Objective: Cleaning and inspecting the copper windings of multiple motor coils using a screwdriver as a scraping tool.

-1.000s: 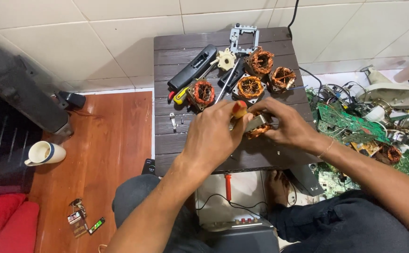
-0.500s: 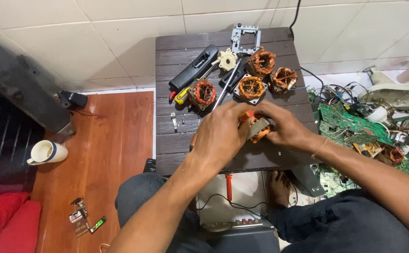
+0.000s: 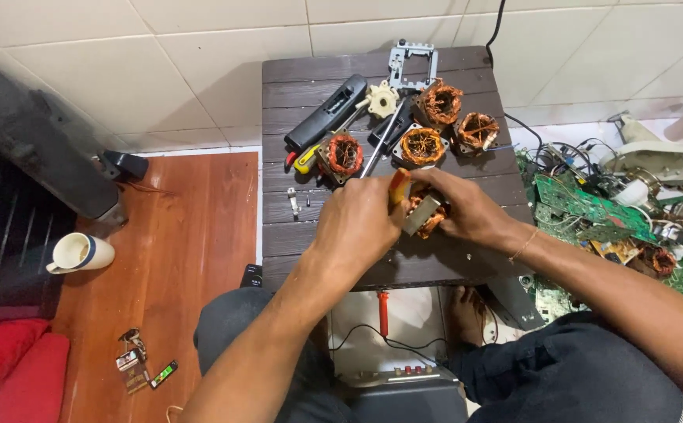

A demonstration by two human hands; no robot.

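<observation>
A small motor part [image 3: 424, 213] with copper wire is held over the dark worktop [image 3: 467, 262]. It is clamped in the grip of the right hand [image 3: 471, 210]. A screwdriver with a yellow and red handle [image 3: 399, 186] is clamped in the grip of the left hand [image 3: 357, 223], and its tip is pressed into the part. It looks as if the copper is being pried loose from the metal.

Just past the two grips, four more copper coils [image 3: 422, 146] are laid out, with a long screwdriver [image 3: 381, 139] and a black case [image 3: 326, 112] beside them. Well off to the right of the grips, green circuit boards [image 3: 584, 205] are piled.

Next, a firm hold on the part and a careful push of the tip are probably needed, so the tip is not slipped into the fingers.
</observation>
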